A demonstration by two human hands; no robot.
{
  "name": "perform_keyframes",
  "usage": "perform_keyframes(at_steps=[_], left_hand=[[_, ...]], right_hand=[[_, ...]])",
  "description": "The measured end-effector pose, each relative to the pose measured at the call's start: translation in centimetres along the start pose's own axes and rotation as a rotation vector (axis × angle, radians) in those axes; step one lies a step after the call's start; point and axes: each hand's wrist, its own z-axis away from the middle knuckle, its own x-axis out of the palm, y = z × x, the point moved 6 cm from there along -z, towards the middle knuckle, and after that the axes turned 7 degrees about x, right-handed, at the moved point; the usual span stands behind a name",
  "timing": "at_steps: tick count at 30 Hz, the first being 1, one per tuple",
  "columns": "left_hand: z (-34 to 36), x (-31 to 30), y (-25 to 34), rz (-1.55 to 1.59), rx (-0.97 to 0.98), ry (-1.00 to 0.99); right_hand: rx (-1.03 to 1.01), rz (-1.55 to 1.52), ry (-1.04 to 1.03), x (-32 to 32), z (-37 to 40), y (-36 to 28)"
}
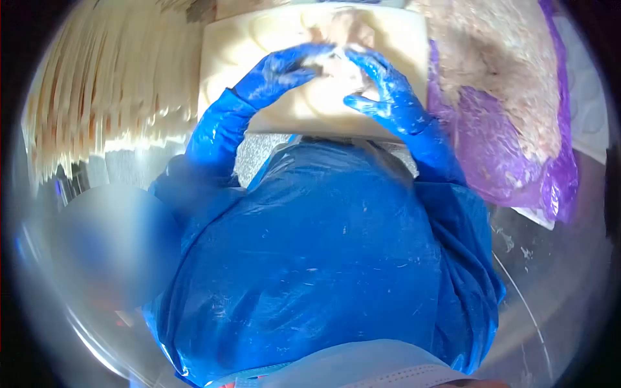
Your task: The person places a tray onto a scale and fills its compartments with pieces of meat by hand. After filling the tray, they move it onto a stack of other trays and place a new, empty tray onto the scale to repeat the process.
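Both my hands wear blue gloves smeared with pale residue and meet over a white cutting board (pixel 284 113). My left hand (pixel 288 68) curves around a small lump of pale raw minced meat (pixel 330 64), fingers on its far side and thumb on its near side. From the other side, my right hand (pixel 385 87) has its fingertips at the lump, with the thumb well apart from the fingers. The lump's outline is blurred and partly covered by fingers. Just beyond my hands, more pinkish meat (pixel 349 29) lies on the board.
Left of the board, many thin pale sticks (pixel 110 77) lie side by side in a row. On the right, a purple plastic bag (pixel 485 145) lies spread with a large mass of minced meat (pixel 498 58). A metal surface (pixel 517 258) shows below it. A blue apron (pixel 310 246) covers my front.
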Motion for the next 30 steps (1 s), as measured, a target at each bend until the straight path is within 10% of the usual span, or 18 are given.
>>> perform_keyframes(at_steps=[3,7,10,11,13,17,19,23,30], left_hand=[[5.9,-3.5,-3.7,-0.171,-0.089,0.185],[6.3,-1.9,-5.5,0.014,0.198,0.456],[6.9,1.1,-6.2,-0.959,0.401,0.250],[7.0,-0.1,-6.2,-0.961,0.405,0.262],[6.6,-3.5,-7.8,-0.409,-0.077,0.330],[0.8,-3.0,-1.9,-0.734,0.539,0.439],[1.2,-2.5,-4.7,-0.839,0.559,0.357],[4.6,-4.3,-3.2,-1.001,0.350,0.266],[-5.9,1.9,-2.9,-0.967,0.268,0.157]], right_hand=[[0.399,-0.375,0.077,2.4,0.2,7.3],[-0.060,0.152,0.252,4.6,-2.4,1.6],[-0.223,0.431,-0.105,8.9,-1.7,1.7],[-0.232,0.440,-0.107,8.5,-2.0,1.2],[0.452,-0.127,-0.047,7.2,-1.9,4.5],[0.117,0.297,0.313,6.1,-5.6,3.6],[-0.028,0.513,0.308,6.4,-4.8,4.3],[0.265,0.012,0.275,3.5,-1.8,8.9],[0.097,0.583,0.447,4.0,-2.2,6.2]])
